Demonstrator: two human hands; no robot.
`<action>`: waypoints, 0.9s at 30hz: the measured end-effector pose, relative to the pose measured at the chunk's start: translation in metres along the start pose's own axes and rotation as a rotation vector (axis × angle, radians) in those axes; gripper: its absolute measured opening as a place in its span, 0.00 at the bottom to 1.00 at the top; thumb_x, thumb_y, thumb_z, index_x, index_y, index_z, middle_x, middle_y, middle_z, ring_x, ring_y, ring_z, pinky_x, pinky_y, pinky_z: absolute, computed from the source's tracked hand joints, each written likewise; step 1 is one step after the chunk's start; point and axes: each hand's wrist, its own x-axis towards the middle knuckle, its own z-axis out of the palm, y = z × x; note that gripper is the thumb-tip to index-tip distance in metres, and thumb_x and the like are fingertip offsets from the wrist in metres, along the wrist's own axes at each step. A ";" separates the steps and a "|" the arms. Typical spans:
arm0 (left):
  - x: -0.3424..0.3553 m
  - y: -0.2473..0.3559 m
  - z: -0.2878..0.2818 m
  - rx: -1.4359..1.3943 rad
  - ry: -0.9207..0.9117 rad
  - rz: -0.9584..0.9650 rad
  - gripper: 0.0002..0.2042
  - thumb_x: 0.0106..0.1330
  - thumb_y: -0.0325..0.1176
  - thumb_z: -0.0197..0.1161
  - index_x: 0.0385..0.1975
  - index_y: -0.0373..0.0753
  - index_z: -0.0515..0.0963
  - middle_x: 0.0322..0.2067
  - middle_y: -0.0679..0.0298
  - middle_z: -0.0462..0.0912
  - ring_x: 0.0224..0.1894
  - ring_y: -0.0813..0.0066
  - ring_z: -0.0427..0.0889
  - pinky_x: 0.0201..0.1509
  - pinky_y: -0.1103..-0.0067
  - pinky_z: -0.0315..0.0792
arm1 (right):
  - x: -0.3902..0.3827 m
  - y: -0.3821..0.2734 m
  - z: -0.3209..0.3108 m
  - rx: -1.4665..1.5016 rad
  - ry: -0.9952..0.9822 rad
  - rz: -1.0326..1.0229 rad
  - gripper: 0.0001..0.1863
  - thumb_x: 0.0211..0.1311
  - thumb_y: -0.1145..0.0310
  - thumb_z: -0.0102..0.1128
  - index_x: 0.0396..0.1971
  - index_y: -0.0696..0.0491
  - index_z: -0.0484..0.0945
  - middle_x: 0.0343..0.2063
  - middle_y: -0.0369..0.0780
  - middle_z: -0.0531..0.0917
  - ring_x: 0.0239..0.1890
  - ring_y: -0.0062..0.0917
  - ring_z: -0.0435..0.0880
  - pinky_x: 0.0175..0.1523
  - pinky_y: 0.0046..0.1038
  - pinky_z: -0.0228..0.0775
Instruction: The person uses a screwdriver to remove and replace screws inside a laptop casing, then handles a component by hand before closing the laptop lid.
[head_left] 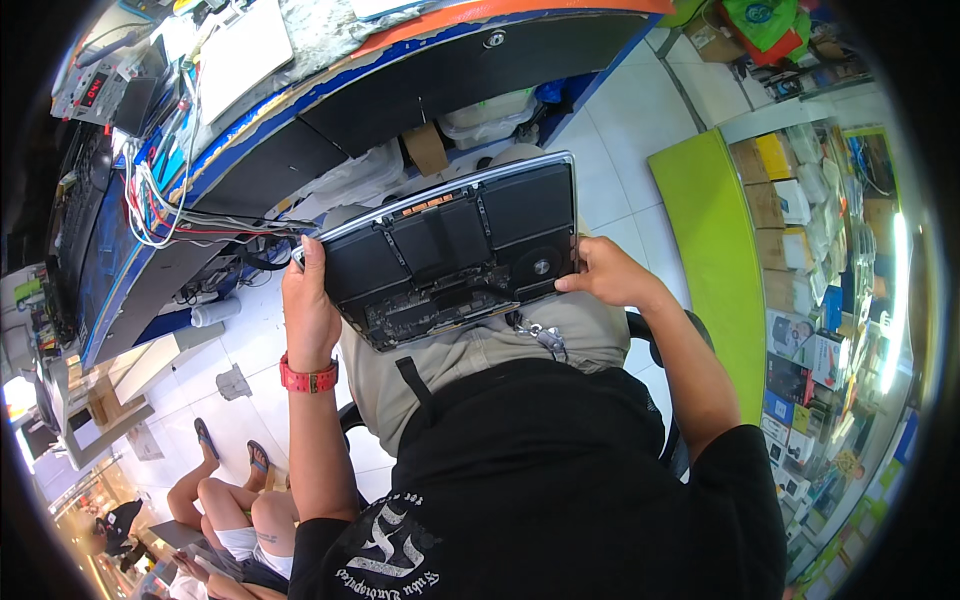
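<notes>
An opened laptop base (455,245) rests tilted over my lap, its inside facing me. Black battery cells, a circuit board and a round fan show in it, along with a copper-coloured strip near the far edge. My left hand (311,312) grips its left end, thumb on top near the corner. At the right end my right hand (607,273) holds the edge beside the fan, thumb over the rim. Fingers of both hands are partly hidden under the base. A bunch of keys (545,337) hangs at my waist just below it.
Ahead stands a workbench with black drawers (400,85), with a bundle of cables (150,205) hanging off its left side. Plastic boxes (490,115) sit beneath. On the right is a green-framed shelf (705,270) of boxes. A seated person (245,510) is at lower left.
</notes>
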 end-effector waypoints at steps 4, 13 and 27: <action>0.001 -0.002 0.000 -0.007 0.008 0.021 0.26 0.84 0.54 0.55 0.54 0.32 0.79 0.53 0.57 0.87 0.55 0.71 0.85 0.65 0.72 0.76 | 0.002 0.004 -0.002 -0.023 -0.029 0.047 0.25 0.63 0.80 0.74 0.60 0.61 0.80 0.48 0.42 0.90 0.50 0.25 0.85 0.60 0.32 0.75; -0.002 0.000 0.004 0.016 0.030 0.011 0.26 0.81 0.56 0.59 0.53 0.32 0.79 0.51 0.58 0.87 0.53 0.73 0.85 0.63 0.74 0.76 | 0.003 0.010 -0.002 -0.058 -0.030 0.082 0.24 0.63 0.79 0.74 0.60 0.62 0.80 0.49 0.42 0.90 0.51 0.25 0.85 0.62 0.32 0.75; -0.002 0.003 0.011 -0.007 0.068 0.051 0.21 0.84 0.50 0.57 0.49 0.34 0.79 0.47 0.59 0.89 0.48 0.75 0.88 0.56 0.76 0.81 | 0.002 -0.001 -0.002 -0.009 -0.055 0.063 0.25 0.64 0.80 0.73 0.61 0.62 0.79 0.50 0.41 0.89 0.52 0.24 0.85 0.62 0.31 0.75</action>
